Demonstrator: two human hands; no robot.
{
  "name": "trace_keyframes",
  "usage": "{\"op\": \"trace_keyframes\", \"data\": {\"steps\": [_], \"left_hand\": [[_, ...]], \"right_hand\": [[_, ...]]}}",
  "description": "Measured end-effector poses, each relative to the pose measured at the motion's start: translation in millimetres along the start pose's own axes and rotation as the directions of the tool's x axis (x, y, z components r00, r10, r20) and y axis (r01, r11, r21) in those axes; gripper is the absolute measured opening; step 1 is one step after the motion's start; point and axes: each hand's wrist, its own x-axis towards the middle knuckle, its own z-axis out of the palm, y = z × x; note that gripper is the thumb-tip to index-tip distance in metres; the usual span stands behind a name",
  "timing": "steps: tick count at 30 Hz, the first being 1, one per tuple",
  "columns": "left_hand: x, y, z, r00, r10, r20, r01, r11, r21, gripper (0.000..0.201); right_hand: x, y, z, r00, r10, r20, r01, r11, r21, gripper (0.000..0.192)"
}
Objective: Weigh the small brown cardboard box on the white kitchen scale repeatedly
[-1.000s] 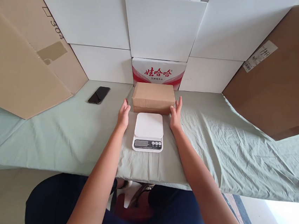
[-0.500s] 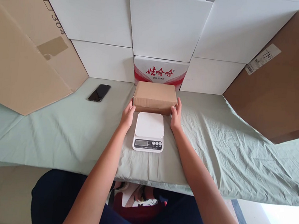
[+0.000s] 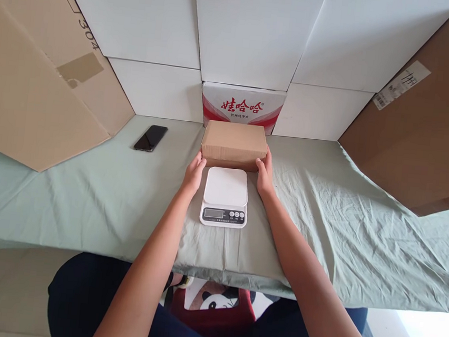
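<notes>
Between my two hands is a closed brown cardboard box [image 3: 235, 136], behind a white kitchen scale. My left hand [image 3: 195, 172] presses on the box's left end, its thumb on the near corner. On the opposite end my right hand [image 3: 265, 173] grips the box, thumb on the front face and fingers along the side. The white kitchen scale [image 3: 226, 186] lies just in front, its platform bare and its display and buttons towards me. Whether the box's underside touches the cloth is hidden.
A black phone [image 3: 150, 138] lies on the green cloth [image 3: 98, 193] to the left. Large cardboard panels stand at left [image 3: 38, 81] and right [image 3: 419, 129]. White panels [image 3: 253, 33] and a red-and-white printed carton [image 3: 241, 105] close off the back.
The view has shifted slightly. Both hands keep their hold on the box, and its place behind the scale is almost the same.
</notes>
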Motion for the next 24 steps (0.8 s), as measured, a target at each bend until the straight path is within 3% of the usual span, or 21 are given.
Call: {"op": "trace_keyframes", "data": {"steps": [6, 10, 16, 20, 24], "left_hand": [[0.7, 2.5, -0.4, 1.000, 0.013, 0.018, -0.012, 1.000, -0.027, 0.067], [-7.6, 18.7, 0.9, 0.993, 0.117, 0.018, -0.117, 0.993, 0.017, 0.070], [-62.4, 44.7, -4.9, 0.960, 0.275, 0.053, -0.278, 0.957, 0.079, 0.075], [-92.7, 49.9, -11.1, 0.965, 0.261, 0.008, -0.261, 0.963, 0.065, 0.080], [-113.0, 50.9, -15.7, 0.976, 0.211, -0.061, -0.209, 0.977, 0.029, 0.075]], "right_hand": [[-3.5, -6.0, 3.8, 0.998, -0.053, 0.029, 0.053, 0.998, 0.025, 0.082], [-6.2, -14.3, 2.2, 0.984, -0.175, 0.027, 0.174, 0.984, 0.021, 0.088], [-46.9, -46.9, -11.9, 0.970, -0.242, 0.029, 0.242, 0.970, -0.016, 0.084], [-85.8, -54.7, -16.5, 0.982, -0.155, 0.111, 0.158, 0.987, -0.015, 0.083], [-99.5, -60.6, -15.0, 0.985, -0.122, 0.126, 0.121, 0.993, 0.013, 0.076]]}}
